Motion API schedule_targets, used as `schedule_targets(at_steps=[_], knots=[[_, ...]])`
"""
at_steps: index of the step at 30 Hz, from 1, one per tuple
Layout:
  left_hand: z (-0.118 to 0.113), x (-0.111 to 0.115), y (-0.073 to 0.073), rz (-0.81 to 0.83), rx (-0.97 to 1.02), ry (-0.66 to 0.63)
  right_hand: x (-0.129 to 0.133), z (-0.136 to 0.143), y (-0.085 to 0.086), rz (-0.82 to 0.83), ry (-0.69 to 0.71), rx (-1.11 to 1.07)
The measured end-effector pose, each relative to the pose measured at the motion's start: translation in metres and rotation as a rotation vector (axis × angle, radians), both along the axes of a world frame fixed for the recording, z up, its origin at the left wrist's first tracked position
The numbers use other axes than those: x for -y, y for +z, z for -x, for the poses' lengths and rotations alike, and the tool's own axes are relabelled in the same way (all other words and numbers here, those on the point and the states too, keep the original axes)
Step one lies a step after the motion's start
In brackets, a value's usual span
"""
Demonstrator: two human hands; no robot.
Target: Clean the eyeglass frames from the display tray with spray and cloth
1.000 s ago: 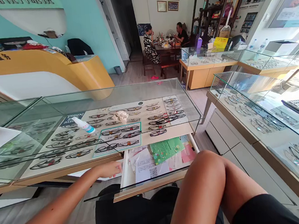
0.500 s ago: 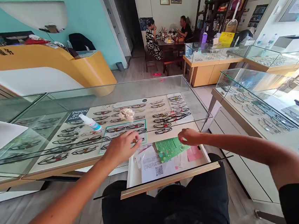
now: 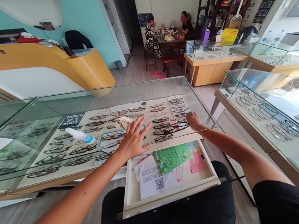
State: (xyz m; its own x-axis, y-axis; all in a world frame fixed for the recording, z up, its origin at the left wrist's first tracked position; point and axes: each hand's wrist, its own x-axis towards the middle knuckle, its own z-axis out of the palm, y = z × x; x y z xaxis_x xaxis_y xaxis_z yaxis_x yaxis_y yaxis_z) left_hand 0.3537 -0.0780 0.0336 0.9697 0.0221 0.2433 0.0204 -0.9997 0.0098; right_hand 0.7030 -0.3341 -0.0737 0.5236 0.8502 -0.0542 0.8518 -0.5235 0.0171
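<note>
My left hand is open over the glass top of the display counter, its fingers spread and nothing in them. The fingertips of my right hand are curled inward, close to the right end of a pair of black eyeglasses; whether they grip anything is hidden. Beneath both hands a white drawer stands pulled out over my lap. It holds a green leaflet, a printed sheet with a QR code and pink paper. Crumpled tissue lies beyond my left hand.
A white spray bottle lies on its side at the left. Rows of eyeglasses fill the counter under the glass. Another glass case stands to the right. Two people sit at a far table.
My left hand has moved right and spread its fingers. My right hand has left the leaflet and reached forward to the black eyeglasses. More of the drawer's inside shows.
</note>
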Motion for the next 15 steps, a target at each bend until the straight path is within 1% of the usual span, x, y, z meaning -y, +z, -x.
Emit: schedule_targets(at_steps=[4, 7, 10, 15], knots=[[0.0, 0.001, 0.0, -0.003, -0.016, 0.019, -0.02, -0.014, -0.017, 0.012, -0.051, 0.006], [0.001, 0.001, 0.0, 0.009, -0.027, 0.018, -0.028, -0.02, -0.025, 0.023, -0.061, 0.005], [0.001, 0.001, 0.0, 0.02, -0.039, 0.02, -0.033, -0.025, -0.026, 0.04, -0.052, -0.009], [0.0, 0.002, 0.0, 0.024, -0.046, 0.029, -0.038, -0.033, -0.023, 0.055, -0.027, -0.01]])
